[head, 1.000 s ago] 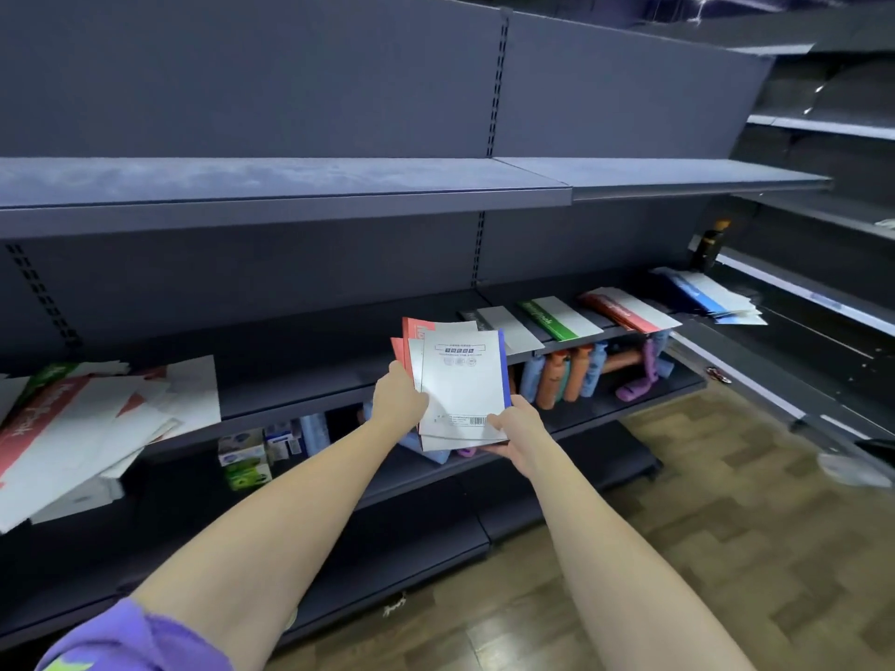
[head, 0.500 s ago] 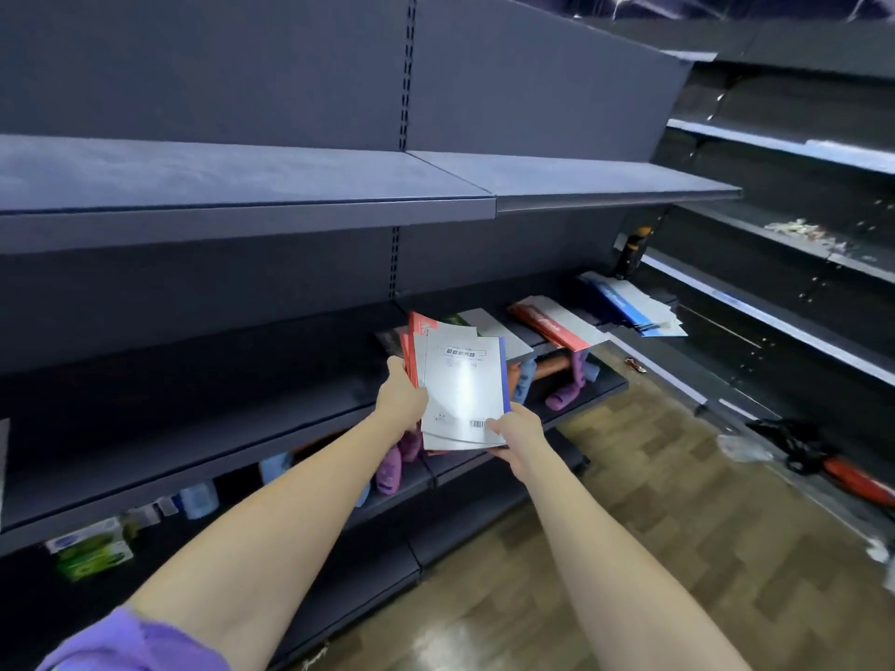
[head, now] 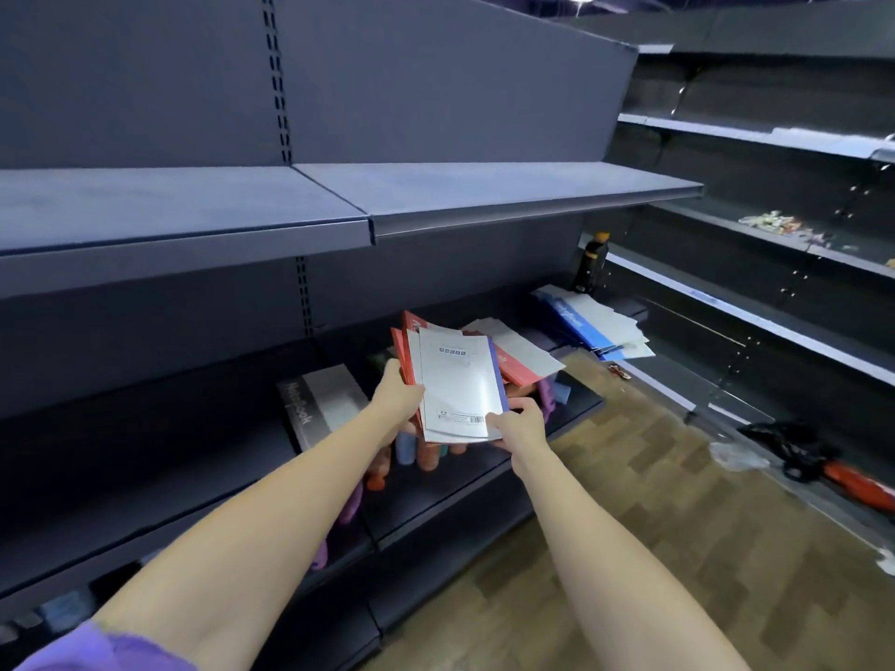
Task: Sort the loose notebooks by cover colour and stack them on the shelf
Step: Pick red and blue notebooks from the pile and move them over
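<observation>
Both my hands hold a fan of notebooks (head: 455, 385) in front of the dark middle shelf (head: 193, 389). The top one shows a white back cover with a barcode and a blue spine; red covers stick out behind it. My left hand (head: 397, 397) grips the stack's left edge. My right hand (head: 518, 423) pinches its lower right corner. On the shelf lie a grey notebook (head: 319, 409) to the left, a red stack (head: 520, 363) just behind my hands, and a blue stack (head: 588, 324) further right.
Coloured bottles (head: 426, 455) lie on the lower shelf under the notebooks. A dark bottle (head: 591, 263) stands at the shelf's right end. The upper shelf (head: 436, 196) juts out above. Wooden floor (head: 654, 501) runs to the right, with a red and black object (head: 823, 462) by another rack.
The view has swung right along the shelf. The scattered notebooks at the left have left the view; a grey notebook now shows. Both hands keep the same hold on the stack.
</observation>
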